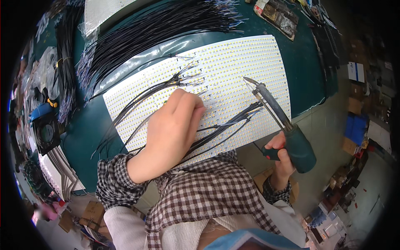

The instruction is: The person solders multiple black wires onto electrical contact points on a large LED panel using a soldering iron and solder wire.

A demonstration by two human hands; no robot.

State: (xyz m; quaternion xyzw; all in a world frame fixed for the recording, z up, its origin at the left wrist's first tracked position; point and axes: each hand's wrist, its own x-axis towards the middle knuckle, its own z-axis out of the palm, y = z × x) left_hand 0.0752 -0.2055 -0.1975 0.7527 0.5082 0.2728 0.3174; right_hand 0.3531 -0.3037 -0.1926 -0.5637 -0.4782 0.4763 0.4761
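A white LED board (246,54) with rows of small yellow LEDs lies across the green table in front of me. My left hand (171,125) is over its middle, thumb and fingers pinched together; whatever is between them is hidden. Around that hand, black cables (156,89) with thin stripped wire ends reach onto the board. Another group of black cables (225,125) crosses the board's near part. My right hand (284,160) is closed on a soldering iron (302,152) with a dark green handle. Its tip hovers above the board's right half, pointing to the far left.
A thick bundle of black cables (154,29) lies behind the board, and a second bundle (66,66) runs along the left. A black fan (46,132) and stacked white panels (58,171) are at the left edge. A stained box (277,17) sits far right.
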